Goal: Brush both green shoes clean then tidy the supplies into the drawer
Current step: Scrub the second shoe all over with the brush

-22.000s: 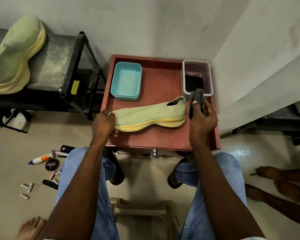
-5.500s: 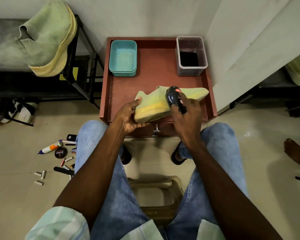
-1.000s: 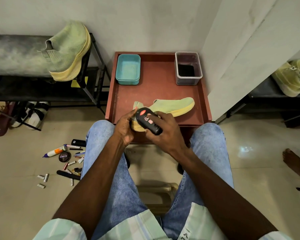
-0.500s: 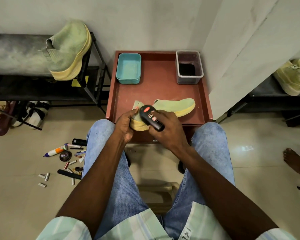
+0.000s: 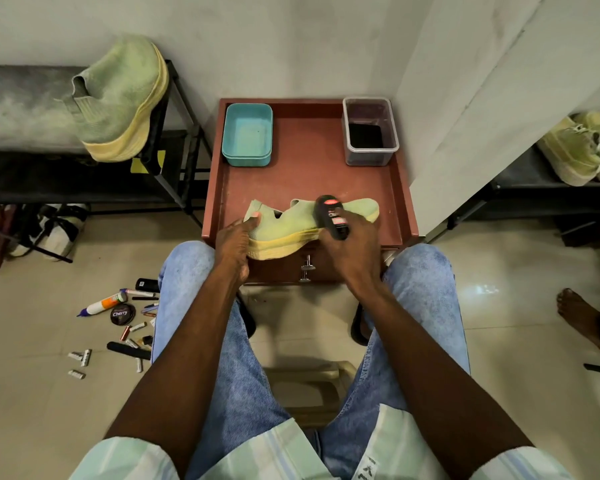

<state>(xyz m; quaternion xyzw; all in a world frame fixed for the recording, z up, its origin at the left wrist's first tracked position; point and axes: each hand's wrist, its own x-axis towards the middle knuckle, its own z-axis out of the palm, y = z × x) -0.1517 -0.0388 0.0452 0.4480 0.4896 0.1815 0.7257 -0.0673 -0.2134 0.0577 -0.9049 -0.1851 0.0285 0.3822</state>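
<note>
On the red table [image 5: 394,202], near its front edge, one green shoe [image 5: 284,226] lies on its side with the yellow sole turned toward the person. The left hand [image 5: 236,242] holds its heel end, thumb on the knit and fingers curled under the sole. The right hand [image 5: 352,251] is wrapped around a black brush [image 5: 331,216] and presses it against the middle of the shoe; the bristles are hidden, so I cannot tell exactly where they touch.

The second shoe [image 5: 122,98] rests on the rack [image 5: 174,109] at the left, well apart from the table. From here it is hard to say if it is already clean.

I judge the task to be in its first part: brushing is under way on one shoe. The tidying has not begun. A teal tub [image 5: 246,135] and a clear box [image 5: 369,131] stand at the back of the table, and the drawer [image 5: 307,268] below looks closed. Small supplies [image 5: 122,315] lie scattered on the floor at the left.
</note>
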